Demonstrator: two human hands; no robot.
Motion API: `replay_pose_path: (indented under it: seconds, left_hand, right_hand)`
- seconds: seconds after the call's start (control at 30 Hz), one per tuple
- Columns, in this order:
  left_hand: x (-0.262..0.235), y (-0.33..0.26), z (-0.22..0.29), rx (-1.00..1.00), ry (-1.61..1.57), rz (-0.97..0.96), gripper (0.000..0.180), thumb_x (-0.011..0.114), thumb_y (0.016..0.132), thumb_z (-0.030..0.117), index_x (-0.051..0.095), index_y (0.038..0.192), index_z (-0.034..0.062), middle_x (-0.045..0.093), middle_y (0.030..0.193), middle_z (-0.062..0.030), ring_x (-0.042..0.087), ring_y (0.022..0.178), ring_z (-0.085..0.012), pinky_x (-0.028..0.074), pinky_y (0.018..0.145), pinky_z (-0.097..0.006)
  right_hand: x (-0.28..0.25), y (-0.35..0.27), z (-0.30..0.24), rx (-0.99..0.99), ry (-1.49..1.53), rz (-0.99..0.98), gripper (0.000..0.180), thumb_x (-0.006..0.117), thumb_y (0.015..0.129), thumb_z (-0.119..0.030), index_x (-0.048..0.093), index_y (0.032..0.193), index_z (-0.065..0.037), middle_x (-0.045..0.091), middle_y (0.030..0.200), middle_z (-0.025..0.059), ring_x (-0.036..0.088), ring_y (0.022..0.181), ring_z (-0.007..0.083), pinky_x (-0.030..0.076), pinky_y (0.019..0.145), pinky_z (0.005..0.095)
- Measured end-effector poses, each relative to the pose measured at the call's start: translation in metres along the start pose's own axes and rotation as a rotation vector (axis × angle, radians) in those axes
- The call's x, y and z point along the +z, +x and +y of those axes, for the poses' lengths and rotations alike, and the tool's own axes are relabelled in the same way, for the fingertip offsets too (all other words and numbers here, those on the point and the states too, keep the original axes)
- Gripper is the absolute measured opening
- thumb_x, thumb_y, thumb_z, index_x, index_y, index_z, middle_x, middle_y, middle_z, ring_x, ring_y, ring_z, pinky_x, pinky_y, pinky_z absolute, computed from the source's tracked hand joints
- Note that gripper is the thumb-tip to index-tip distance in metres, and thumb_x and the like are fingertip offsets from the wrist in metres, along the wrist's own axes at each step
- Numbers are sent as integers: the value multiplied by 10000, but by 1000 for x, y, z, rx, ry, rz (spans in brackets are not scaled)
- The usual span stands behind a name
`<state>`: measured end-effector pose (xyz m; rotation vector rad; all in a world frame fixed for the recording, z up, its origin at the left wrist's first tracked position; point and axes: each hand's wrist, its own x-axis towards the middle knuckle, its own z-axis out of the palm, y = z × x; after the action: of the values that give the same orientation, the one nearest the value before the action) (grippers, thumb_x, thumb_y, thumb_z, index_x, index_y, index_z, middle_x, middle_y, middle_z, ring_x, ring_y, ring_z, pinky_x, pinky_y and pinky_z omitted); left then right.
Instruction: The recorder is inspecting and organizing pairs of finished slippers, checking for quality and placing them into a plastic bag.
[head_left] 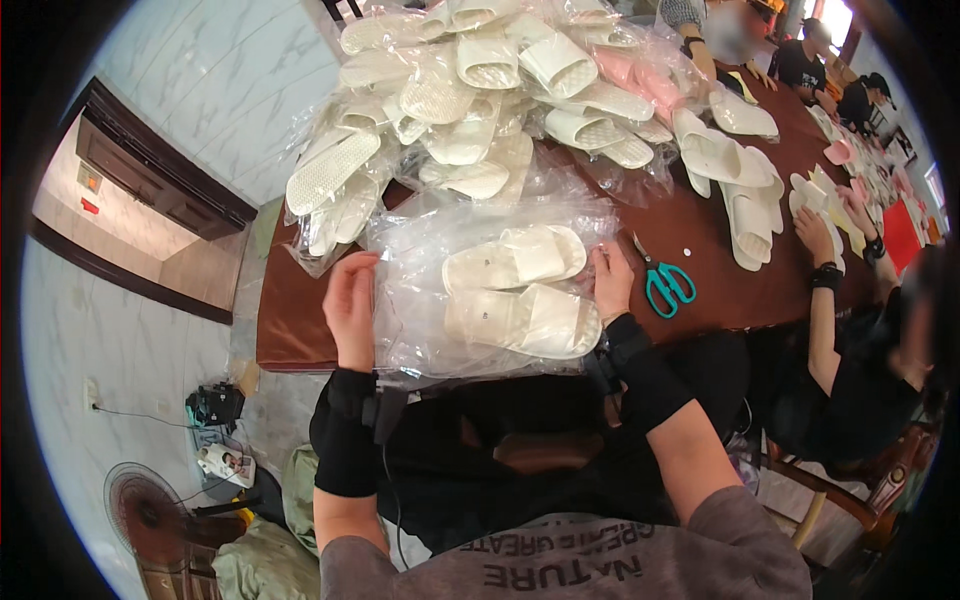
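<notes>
A person at a long brown counter [300, 330] holds a clear plastic bag [420, 300] with a pair of cream slippers [520, 290] inside, lying at the near edge. The left hand [352, 300] pinches the bag's left side, fingers curled shut on the film; the right hand [612, 280] presses its right edge, fingers closed on it. The slippers look light and soft, the film slick, so the bag's edges offer the best hold. Teal scissors [668, 285] lie just beside; bagged slippers [470, 100] are heaped behind.
</notes>
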<state>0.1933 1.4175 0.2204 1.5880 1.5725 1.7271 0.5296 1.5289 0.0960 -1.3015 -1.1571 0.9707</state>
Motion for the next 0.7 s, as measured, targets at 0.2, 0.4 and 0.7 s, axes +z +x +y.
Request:
replay_pose_path:
  seconds: [0.2, 0.4, 0.7]
  left_hand:
    - [-3, -16, -5, -160, 522, -701, 47, 606, 887, 42, 609, 912, 3, 643, 776, -116, 666, 769, -250, 506, 688, -340]
    - [-21, -25, -13, 207, 610, -455, 162, 648, 819, 0, 665, 978, 28, 647, 1009, -116, 631, 911, -294, 494, 782, -351]
    - [-7, -12, -20, 194, 958, -1188, 407, 658, 849, 95, 606, 1252, 68, 663, 955, -103, 638, 885, -286, 517, 798, -384]
  right_hand:
    - [0, -1, -8, -77, -65, 23, 95, 550, 965, -82, 592, 1010, -10, 630, 742, 79, 656, 588, 167, 483, 502, 308]
    - [1, -1, -4, 6, -21, 16, 101, 557, 964, -92, 598, 992, -5, 629, 720, 70, 647, 601, 166, 496, 529, 308]
    - [1, -5, -14, 64, 20, 11, 103, 557, 963, -90, 594, 1025, -15, 631, 701, 81, 679, 588, 176, 500, 508, 313]
